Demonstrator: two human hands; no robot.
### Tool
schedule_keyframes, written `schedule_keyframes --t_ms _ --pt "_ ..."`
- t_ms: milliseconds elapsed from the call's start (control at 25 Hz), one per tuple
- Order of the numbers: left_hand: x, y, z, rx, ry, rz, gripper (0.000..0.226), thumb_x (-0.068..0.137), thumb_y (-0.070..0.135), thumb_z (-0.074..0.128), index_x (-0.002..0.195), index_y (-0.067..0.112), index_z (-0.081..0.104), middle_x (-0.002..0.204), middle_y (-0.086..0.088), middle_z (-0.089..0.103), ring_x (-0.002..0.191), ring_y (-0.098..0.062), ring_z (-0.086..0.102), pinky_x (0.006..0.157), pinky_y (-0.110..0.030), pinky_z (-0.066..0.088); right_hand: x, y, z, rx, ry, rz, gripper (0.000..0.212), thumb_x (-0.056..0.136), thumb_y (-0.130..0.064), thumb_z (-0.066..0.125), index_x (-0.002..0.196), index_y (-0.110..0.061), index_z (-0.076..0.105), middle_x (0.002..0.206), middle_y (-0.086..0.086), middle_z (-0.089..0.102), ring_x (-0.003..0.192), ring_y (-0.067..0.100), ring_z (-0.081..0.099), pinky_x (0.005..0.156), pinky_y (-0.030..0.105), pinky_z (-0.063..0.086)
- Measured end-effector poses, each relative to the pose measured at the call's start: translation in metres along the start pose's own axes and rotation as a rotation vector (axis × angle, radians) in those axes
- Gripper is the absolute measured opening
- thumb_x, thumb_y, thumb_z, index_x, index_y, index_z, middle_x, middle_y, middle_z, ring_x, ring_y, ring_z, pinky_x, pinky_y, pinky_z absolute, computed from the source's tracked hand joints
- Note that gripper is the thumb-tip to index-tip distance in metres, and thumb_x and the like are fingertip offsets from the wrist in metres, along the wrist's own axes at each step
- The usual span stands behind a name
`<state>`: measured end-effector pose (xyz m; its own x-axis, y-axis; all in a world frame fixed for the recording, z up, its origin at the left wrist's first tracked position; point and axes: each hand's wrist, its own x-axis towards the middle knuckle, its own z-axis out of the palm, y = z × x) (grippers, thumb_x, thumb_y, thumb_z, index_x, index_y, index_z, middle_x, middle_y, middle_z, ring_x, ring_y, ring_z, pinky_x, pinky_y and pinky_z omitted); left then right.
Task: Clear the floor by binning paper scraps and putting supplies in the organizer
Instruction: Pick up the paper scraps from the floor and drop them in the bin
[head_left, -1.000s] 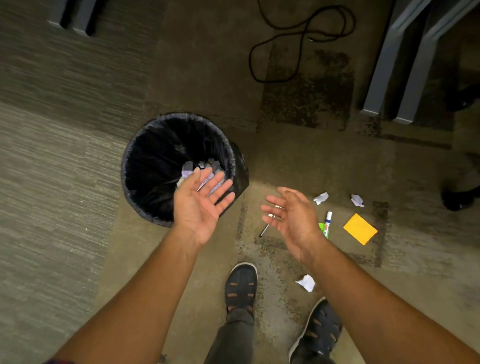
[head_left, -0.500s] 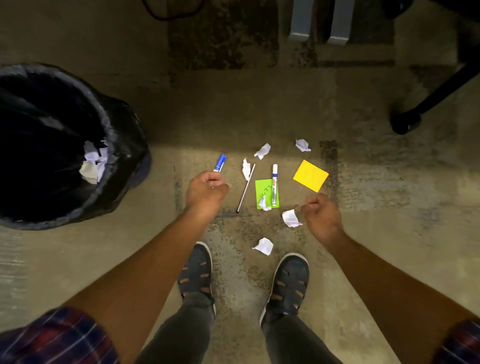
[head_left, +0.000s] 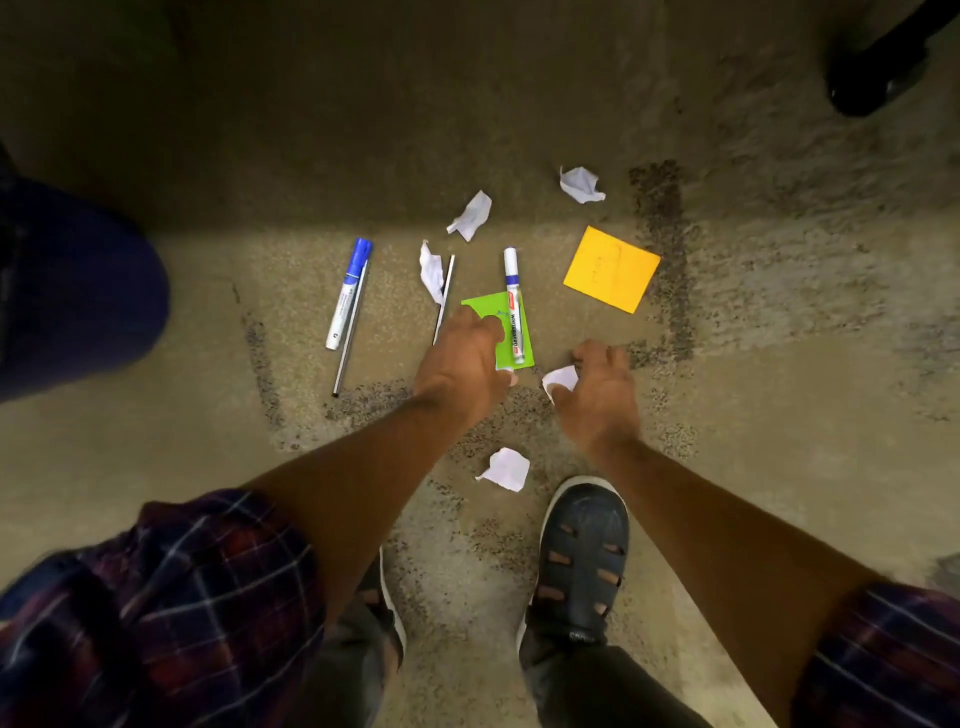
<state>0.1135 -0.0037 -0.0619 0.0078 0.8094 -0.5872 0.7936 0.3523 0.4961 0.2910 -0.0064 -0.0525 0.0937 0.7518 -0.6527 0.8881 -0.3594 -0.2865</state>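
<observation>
My left hand (head_left: 462, 358) is curled down on the lower left of a green sticky note (head_left: 493, 312), and a sliver of a white paper scrap (head_left: 506, 369) peeks from its fingertips. My right hand (head_left: 602, 389) pinches another crumpled white scrap (head_left: 561, 382) on the carpet. A white whiteboard marker (head_left: 514, 306) lies on the green note. Loose scraps lie nearby: one (head_left: 471, 215), another (head_left: 582, 184), a third (head_left: 431, 270), and one by my shoe (head_left: 505, 469). A blue-capped marker (head_left: 349, 293), two thin pens (head_left: 350, 332) (head_left: 444, 299) and a yellow sticky note (head_left: 612, 269) also lie there.
The dark, bag-lined bin (head_left: 78, 291) shows only as a bulge at the left edge. A black chair foot (head_left: 872, 78) stands at the top right. My right shoe (head_left: 582, 551) is planted just below the scraps. No organizer is in view.
I have bent lower and turned away from the bin. Both hands have dropped to the floor, the left onto the green note's scrap, the right closing on the scrap beside it.
</observation>
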Motion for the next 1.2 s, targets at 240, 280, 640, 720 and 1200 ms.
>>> schedule_keyframes --t_ms 240,280,640,720,1200 --pt "-0.013 -0.004 0.013 0.144 -0.085 0.065 0.026 0.094 0.018 0.067 0.118 0.009 0.062 0.125 -0.016 0.053 0.112 -0.032 0.057 0.096 -0.041 0.051 0.0 0.009 0.011 -0.007 -0.006 -0.059 0.027 0.087 -0.006 0.073 0.109 -0.013 0.058 0.12 0.015 0.055 0.107 0.03 0.054 0.077 0.03 0.046" --pt "-0.017 -0.003 0.011 0.113 -0.077 0.063 0.018 0.095 0.014 0.064 0.112 0.008 0.063 0.12 -0.016 0.056 0.109 -0.031 0.057 0.094 -0.039 0.049 -0.001 0.01 0.009 0.009 -0.021 -0.052 0.022 0.086 -0.006 0.073 0.101 -0.014 0.059 0.114 0.014 0.058 0.099 0.026 0.054 0.069 0.025 0.042" --pt "-0.06 -0.016 0.015 0.017 -0.026 -0.056 0.029 0.095 0.036 0.061 0.105 0.023 0.038 0.077 0.003 0.06 0.064 -0.016 0.058 0.052 -0.026 0.039 0.003 0.009 -0.014 0.218 -0.021 0.102 0.029 0.083 -0.008 0.071 0.072 -0.021 0.048 0.07 0.007 0.068 0.06 0.021 0.07 0.044 0.034 0.055" --pt "-0.067 -0.018 0.035 0.096 -0.083 -0.078 0.051 0.09 0.065 0.062 0.112 0.026 0.037 0.089 0.005 0.066 0.075 -0.016 0.064 0.061 -0.03 0.049 0.005 0.008 -0.017 0.234 -0.038 0.071 0.029 0.085 -0.008 0.07 0.074 -0.023 0.048 0.074 0.011 0.071 0.066 0.027 0.075 0.049 0.039 0.059" --pt "-0.089 -0.014 0.092 -0.073 -0.114 -0.176 0.021 0.104 0.026 0.053 0.116 0.019 0.069 0.111 -0.008 0.075 0.094 -0.021 0.065 0.079 -0.031 0.053 -0.015 0.018 -0.031 0.344 -0.074 0.071 0.02 0.088 -0.005 0.063 0.092 -0.024 0.058 0.089 0.011 0.069 0.071 0.037 0.075 0.056 0.058 0.062"
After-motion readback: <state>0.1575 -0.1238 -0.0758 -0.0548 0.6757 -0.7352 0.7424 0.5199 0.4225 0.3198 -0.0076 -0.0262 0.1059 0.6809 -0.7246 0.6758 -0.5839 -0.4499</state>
